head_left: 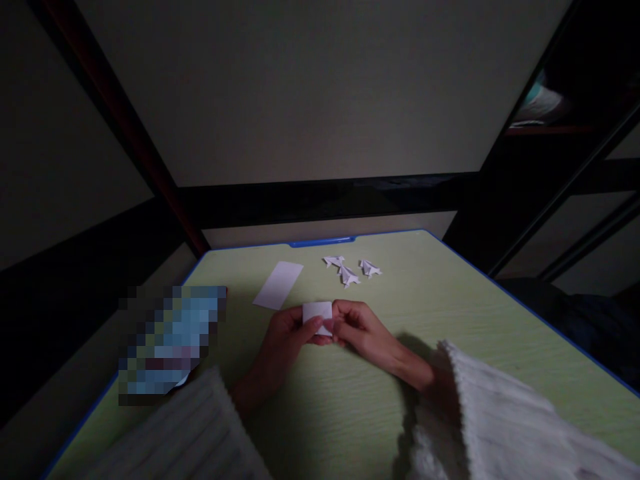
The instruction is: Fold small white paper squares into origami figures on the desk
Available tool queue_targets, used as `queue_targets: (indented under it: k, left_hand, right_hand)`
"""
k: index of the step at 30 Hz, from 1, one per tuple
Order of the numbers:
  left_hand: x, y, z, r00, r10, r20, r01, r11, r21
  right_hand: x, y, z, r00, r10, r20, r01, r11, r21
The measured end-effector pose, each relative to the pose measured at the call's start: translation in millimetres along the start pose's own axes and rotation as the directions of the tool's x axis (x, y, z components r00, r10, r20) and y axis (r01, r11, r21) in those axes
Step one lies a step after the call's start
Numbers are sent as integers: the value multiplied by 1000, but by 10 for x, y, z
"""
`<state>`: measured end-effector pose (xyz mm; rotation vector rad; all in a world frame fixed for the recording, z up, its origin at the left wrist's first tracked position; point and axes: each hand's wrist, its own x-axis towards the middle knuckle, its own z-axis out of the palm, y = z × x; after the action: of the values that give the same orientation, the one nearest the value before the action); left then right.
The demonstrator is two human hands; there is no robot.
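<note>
Both of my hands meet over the middle of a pale green table [450,320] and pinch a small folded white paper [318,312] between them. My left hand [285,340] grips its left edge with thumb and fingers closed. My right hand [360,328] holds its right side, fingers curled. A flat white paper strip [279,285] lies just beyond my left hand. Further back sit three small folded white paper figures [350,270] in a loose cluster. Thick white knitted sleeves cover both forearms.
A blurred blue and dark object [170,343] rests on the table's left edge. The table has a blue rim [323,241] and stands against a wall with dark frame bars. A dark shelf is at the upper right.
</note>
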<state>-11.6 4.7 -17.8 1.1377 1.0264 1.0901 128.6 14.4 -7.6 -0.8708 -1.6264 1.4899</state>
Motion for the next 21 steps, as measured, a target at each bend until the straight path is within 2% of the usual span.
queue_targets:
  k: [5, 11, 15, 21]
  left_hand:
    - [3, -30, -13, 1000, -10, 13, 10, 1000, 27]
    - [-6, -7, 4, 998, -10, 63, 14, 998, -68]
    - [-16, 28, 1, 1000, -5, 31, 7, 997, -77]
    - [-16, 13, 2, 995, 21, 93, -22, 1000, 9]
  right_hand:
    - [-33, -9, -1, 999, -43, -6, 43, 995, -90]
    - [-31, -18, 1, 996, -82, -34, 81, 996, -39]
    - [-7, -8, -1, 999, -48, 3, 49, 999, -8]
    - [-32, 31, -22, 996, -41, 79, 42, 999, -4]
